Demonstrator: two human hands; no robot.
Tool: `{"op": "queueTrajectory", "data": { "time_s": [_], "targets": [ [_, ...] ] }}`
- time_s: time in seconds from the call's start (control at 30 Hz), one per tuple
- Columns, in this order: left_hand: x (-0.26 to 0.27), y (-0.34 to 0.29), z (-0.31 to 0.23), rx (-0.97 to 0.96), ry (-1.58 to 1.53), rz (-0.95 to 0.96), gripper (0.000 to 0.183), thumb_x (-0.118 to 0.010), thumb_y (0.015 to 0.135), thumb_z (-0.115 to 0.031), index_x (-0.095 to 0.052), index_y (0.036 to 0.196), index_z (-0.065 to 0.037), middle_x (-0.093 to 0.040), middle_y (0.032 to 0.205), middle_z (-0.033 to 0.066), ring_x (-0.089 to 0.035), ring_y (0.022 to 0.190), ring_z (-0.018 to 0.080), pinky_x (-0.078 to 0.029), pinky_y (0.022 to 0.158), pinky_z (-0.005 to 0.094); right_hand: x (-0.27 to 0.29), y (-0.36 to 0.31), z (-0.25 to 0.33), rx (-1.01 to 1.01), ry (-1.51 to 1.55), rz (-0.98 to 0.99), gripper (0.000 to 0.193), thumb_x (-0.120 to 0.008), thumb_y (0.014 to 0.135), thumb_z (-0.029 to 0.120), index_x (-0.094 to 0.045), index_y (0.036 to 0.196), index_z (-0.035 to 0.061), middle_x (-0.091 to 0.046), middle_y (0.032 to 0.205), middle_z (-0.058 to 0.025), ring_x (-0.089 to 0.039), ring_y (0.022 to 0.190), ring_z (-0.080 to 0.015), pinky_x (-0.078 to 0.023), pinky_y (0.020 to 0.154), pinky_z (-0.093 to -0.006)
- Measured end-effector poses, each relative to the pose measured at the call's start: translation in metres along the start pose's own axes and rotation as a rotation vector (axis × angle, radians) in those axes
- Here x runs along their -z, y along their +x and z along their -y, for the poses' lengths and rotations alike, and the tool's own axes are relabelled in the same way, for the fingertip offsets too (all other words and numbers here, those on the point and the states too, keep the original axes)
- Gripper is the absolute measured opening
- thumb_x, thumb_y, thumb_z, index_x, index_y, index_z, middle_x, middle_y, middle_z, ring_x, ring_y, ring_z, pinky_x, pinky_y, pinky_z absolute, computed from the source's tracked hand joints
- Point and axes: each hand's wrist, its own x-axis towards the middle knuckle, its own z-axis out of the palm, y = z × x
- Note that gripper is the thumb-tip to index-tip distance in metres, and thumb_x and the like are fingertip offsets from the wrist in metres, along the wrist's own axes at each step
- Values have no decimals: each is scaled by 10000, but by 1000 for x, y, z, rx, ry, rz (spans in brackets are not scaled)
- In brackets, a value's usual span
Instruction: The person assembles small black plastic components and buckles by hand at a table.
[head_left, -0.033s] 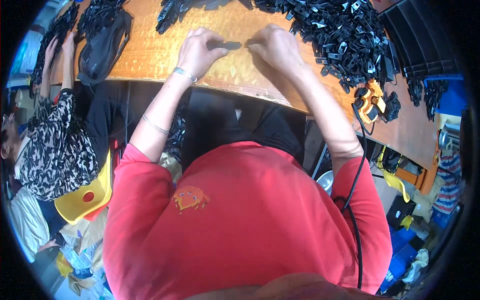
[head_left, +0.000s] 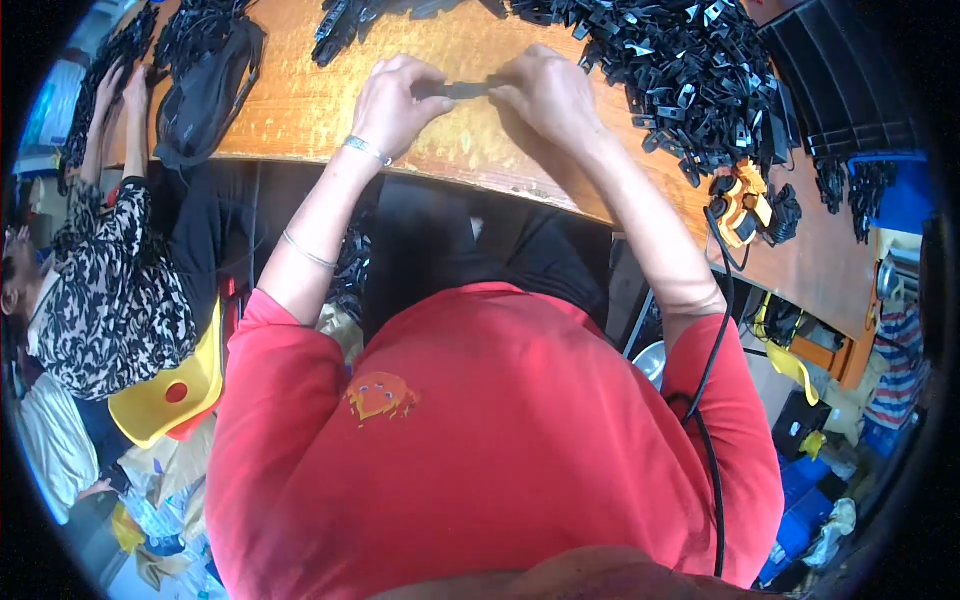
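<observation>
Over the wooden table my left hand (head_left: pixel 394 108) pinches one end of a small dark flat strip (head_left: pixel 466 90). The strip lies level between both hands, its left part hidden behind my thumb and fingers. At its other end my right hand (head_left: pixel 545 98) is closed, fingertips and thumb meeting on it. What exactly the strip is, I cannot make out. To the right of my right hand spreads a big heap of small black plastic parts (head_left: pixel 690 75).
The wooden table (head_left: pixel 290 110) has more black parts (head_left: pixel 345 30) at its far edge and a black bag-like bundle (head_left: pixel 205 100) on the left. An orange-yellow object (head_left: pixel 738 205) with a black cable lies at right. Far left, a co-worker (head_left: pixel 115 290) handles black pieces beside a yellow chair (head_left: pixel 170 400).
My right hand has come slightly left and closed on the strip's right end, where a gap stood before. My left hand barely moved. The co-worker's hands shifted a little.
</observation>
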Motion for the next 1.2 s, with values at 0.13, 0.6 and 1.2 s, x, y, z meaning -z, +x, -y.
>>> {"op": "queueTrajectory", "data": {
  "time_s": [0.13, 0.6, 1.2],
  "targets": [
    [5, -8, 10, -15, 33, -6, 248, -904, 801, -177, -804, 992, -55, -713, 953, 91, -685, 939, 280, -558, 838, 392, -27, 1, 11, 73, 107, -106, 226, -866, 854, 220, -829, 1040, 97, -712, 980, -123, -727, 910, -361, -578, 816, -467],
    [-11, 5, 12, 17, -55, -75, 208, -877, 795, -177, -784, 936, -56, -694, 934, 121, -699, 924, 342, -569, 828, 443, -48, 45, -12, 271, 171, 73, 247, -869, 837, 247, -805, 1000, 73, -715, 941, -96, -723, 858, -348, -565, 746, -447],
    [-30, 105, 45, 41, 259, -108, 340, -776, 926, -208, -745, 1248, -105, -694, 1139, 138, -676, 1135, 362, -546, 1003, 461, -15, 77, -81, -99, -252, -184, 271, -734, 924, 166, -770, 1182, 89, -659, 1181, -183, -744, 963, -409, -613, 868, -494]
  ]
}}
